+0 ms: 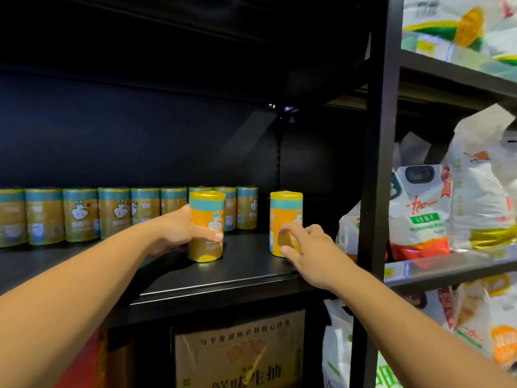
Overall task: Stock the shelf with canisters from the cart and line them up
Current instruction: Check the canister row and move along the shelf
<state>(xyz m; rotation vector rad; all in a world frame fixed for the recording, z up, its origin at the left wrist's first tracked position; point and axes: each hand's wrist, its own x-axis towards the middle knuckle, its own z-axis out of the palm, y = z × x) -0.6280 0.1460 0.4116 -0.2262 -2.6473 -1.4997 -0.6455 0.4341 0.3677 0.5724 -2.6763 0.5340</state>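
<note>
Black metal shelving fills the view, dim at the back and lit only near the front edge. One shelf (237, 273) runs across the middle, its dark board bare towards the front lip. A black post (377, 163) stands at its right end, and beyond it lie white bags (419, 214) with red and green print, stacked on lighter shelves. Below the shelf stands a brown carton (240, 351) with printed characters.

Along the back of the shelf a row (81, 215) of canisters stands upright, side by side, from the left edge to about the middle. Each is yellow-orange with a teal band near the top and a pale cartoon figure on the front.

Two more of the same kind stand upright nearer the front, well apart from each other. The left hand (179, 233) grips the left canister (208, 208), fingers curled round its far side and thumb across its front, low down. The right canister (285, 217) stands near the post. The right hand (310, 250) is at its lower front with fingers spread, index and thumb over the label; whether they touch it cannot be told.
</note>
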